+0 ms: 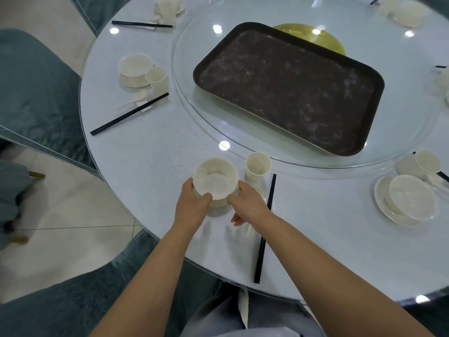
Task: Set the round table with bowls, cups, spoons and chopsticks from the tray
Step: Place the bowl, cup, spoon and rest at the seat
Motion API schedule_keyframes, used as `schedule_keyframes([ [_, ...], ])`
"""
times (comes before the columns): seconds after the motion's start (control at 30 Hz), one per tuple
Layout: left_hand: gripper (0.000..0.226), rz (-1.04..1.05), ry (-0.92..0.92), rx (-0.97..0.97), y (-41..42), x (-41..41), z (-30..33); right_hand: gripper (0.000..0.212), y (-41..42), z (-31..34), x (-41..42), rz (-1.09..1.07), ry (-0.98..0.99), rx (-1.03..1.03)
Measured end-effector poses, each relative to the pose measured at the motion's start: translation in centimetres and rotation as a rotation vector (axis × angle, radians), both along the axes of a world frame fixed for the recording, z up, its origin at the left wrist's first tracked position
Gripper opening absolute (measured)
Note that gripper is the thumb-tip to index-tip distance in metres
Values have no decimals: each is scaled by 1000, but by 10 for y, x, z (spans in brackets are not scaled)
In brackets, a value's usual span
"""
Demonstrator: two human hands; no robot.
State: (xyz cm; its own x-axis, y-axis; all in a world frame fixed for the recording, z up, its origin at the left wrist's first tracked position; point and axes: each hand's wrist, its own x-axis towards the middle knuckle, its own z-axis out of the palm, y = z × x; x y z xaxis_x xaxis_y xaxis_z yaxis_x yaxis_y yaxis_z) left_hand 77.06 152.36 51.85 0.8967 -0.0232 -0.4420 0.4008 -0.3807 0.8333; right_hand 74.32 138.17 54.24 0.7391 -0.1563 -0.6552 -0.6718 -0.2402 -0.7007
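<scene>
A white bowl [215,179] sits on a small plate near the table's front edge. My left hand [193,205] grips its left rim and my right hand [246,205] holds its right rim with thumb and forefinger. A white cup [258,165] stands just right of the bowl. A pair of black chopsticks [264,227] lies to the right of my right hand. The dark brown tray [289,86] on the glass turntable [184,76] holds nothing.
Other place settings lie around the round table [145,152]: bowl, cup, spoon and chopsticks at left [136,69], another at far left top [167,6], plates and a bowl at right [410,198]. Teal-covered chairs [36,88] stand around the table.
</scene>
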Motion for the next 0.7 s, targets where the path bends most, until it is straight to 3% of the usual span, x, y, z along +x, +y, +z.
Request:
schedule_keyframes([
  [0.37,64,30,-15,-1,2,-2,-3,18,-14,6,-4,-150,-8,63],
  [0.5,70,84,-40,52,4,5,4,28,-32,13,-5,-293,-89,17],
  [0.7,55,127,-187,87,-7,24,30,14,-69,34,-1,-469,-176,-37],
])
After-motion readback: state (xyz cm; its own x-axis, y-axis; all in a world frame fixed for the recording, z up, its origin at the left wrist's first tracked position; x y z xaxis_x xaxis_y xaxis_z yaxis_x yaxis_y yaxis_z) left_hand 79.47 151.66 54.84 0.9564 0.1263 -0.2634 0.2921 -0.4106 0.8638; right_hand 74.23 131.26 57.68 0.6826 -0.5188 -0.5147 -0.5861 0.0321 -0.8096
